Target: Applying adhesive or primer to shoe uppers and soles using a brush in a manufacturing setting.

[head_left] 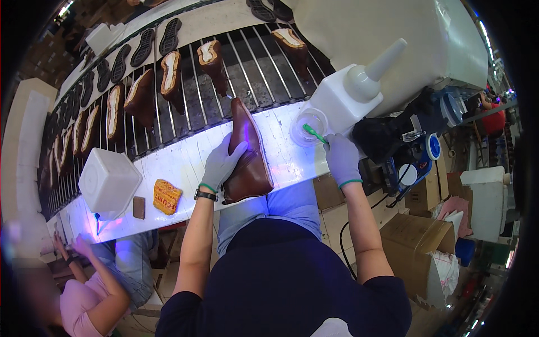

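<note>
A brown leather boot (250,168) lies on its side at the edge of the white bench, its toe toward the conveyor. My left hand (223,163), in a pale glove, is closed round the boot's near-left side, thumb across the leather. In my gloved right hand (342,157) is a green-handled brush (313,133), its head dipped into a clear plastic cup (303,128). Whitish stuff shows inside the cup. Just behind stands a white squeeze bottle (348,92) with a long spout.
Beyond the bench runs a roller conveyor (247,67) carrying several upturned boots (171,78) and dark soles (143,48). Left on the bench are a white square container (109,181), a yellow pad (167,196) and a brown block (138,207). A co-worker (92,286) sits at the left.
</note>
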`<state>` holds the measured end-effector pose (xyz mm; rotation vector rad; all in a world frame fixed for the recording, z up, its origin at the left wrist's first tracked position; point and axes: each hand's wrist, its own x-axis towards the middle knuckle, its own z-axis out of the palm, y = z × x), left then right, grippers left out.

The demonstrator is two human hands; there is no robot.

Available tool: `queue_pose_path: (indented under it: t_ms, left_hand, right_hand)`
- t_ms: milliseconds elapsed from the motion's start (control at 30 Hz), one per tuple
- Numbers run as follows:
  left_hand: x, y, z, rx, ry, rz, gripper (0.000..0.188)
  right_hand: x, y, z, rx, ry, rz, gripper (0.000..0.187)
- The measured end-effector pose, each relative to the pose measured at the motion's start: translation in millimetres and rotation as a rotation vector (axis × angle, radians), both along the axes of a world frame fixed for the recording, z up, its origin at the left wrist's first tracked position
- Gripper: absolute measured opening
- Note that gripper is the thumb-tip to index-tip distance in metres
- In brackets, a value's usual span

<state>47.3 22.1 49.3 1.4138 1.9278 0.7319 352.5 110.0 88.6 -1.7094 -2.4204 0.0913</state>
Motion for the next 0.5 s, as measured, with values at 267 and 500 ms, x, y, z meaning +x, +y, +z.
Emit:
queue_pose_path:
  t_ms: [267,500]
  left_hand:
    - [11,-1,13,-0.133,0.076,0.024,0.078]
    - [24,-51,26,0.198,0.534,-0.274,0.128]
  right_hand:
    - [23,4,-12,-0.621,0.942,-0.205,0.022]
    - [31,-4,-14,-0.904,1.479,-0.194,0.036]
